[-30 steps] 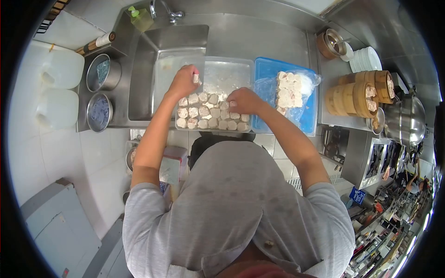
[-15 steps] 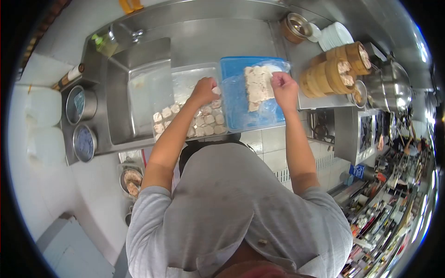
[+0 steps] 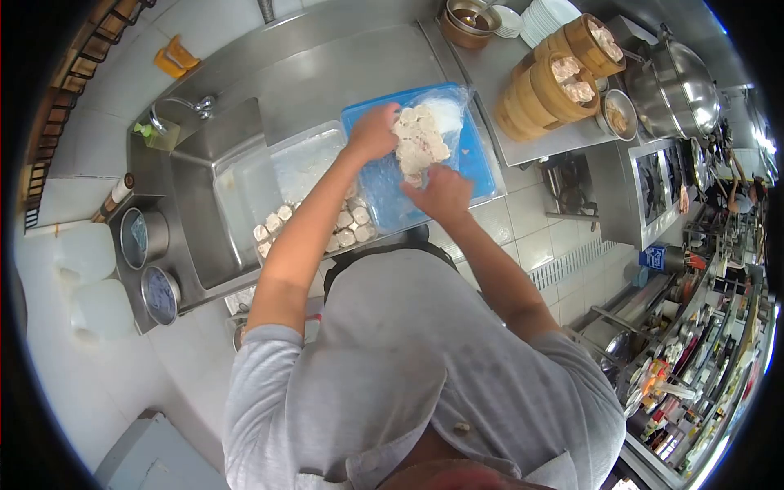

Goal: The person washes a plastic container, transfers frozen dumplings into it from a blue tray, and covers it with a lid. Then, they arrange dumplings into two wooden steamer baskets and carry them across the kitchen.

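A packed slab of pale dumplings (image 3: 420, 137) lies on clear plastic film over a blue tray (image 3: 380, 192). At its left edge is my left hand (image 3: 374, 132), fingers bent and blurred by motion, with their tips partly hidden. My right hand (image 3: 443, 193) is at the slab's near end, thumb and forefinger on either side of a dumpling at the corner. To the left, a clear tray (image 3: 306, 155) holds several rows of separate pale dumplings (image 3: 346, 238) along its near side, partly covered by my left forearm.
A steel sink (image 3: 196, 188) with a tap (image 3: 202, 106) is on the left. Bamboo steamers (image 3: 531, 102) with dumplings stand at the right, near a small bowl (image 3: 618, 114) and a big steel pot (image 3: 674, 90). Stacked plates (image 3: 551, 20) are behind. Two metal bowls (image 3: 159, 294) sit at the left edge.
My left hand has left the clear tray and moved right to the slab. My right hand has shifted from the slab's right side to its near end. The view has turned.
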The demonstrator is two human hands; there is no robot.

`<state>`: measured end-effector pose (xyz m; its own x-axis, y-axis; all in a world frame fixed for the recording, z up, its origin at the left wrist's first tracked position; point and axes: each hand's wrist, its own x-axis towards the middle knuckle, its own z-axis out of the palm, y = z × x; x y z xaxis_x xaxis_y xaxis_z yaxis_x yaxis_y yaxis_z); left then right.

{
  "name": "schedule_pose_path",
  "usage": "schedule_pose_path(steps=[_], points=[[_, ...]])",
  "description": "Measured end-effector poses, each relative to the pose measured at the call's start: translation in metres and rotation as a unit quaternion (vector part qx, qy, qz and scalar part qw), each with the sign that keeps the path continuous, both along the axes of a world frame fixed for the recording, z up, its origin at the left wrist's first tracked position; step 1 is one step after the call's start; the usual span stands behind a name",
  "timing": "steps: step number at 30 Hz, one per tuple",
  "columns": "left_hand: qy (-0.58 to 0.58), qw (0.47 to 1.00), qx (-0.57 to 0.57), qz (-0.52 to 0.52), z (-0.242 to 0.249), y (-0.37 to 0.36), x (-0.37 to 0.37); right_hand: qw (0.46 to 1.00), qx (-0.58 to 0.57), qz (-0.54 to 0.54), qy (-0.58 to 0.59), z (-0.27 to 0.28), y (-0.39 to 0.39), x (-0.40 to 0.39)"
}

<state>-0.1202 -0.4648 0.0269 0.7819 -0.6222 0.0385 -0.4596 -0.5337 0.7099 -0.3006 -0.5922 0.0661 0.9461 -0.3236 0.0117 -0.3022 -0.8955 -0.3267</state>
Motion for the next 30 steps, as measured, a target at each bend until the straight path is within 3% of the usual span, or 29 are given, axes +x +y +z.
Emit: schedule_pose_path(steps=[2, 5, 14, 17, 20, 23, 26, 28, 30], points=[[0.0, 0.995, 0.084, -0.058, 0.002, -0.011, 0.002, 0.999, -0.025, 0.005, -0.031, -0.011, 0.009, 0.004], [0.031, 0.991, 0.123, -0.044, 0.015, -0.016, -0.002, 0.997, -0.043, 0.008, -0.065, -0.029, 0.002, 0.003], [-0.008, 0.996, 0.089, -0.03, 0.005, -0.007, -0.01, 0.966, 0.029, 0.189, -0.175, -0.041, -0.044, -0.004], [0.004, 0.997, 0.074, -0.031, 0.012, -0.004, -0.011, 0.956, 0.059, 0.254, -0.133, -0.027, -0.061, -0.002], [-0.075, 0.997, 0.016, 0.008, 0.044, 0.016, -0.026, 0.949, 0.077, 0.222, -0.208, -0.015, -0.066, -0.01], [0.171, 0.982, -0.072, 0.009, 0.071, 0.059, -0.037, 0.944, 0.144, 0.141, -0.261, 0.003, -0.05, -0.015], [0.195, 0.975, -0.091, 0.046, 0.051, 0.108, -0.017, 0.929, 0.172, 0.164, -0.284, 0.02, -0.025, 0.013], [0.1, 0.993, 0.002, 0.065, 0.049, 0.133, -0.008, 0.927, 0.186, 0.21, -0.248, 0.027, 0.0, 0.037], [0.004, 0.998, 0.048, 0.036, -0.011, 0.16, 0.0, 0.924, 0.24, 0.237, -0.179, 0.029, 0.027, 0.061]])
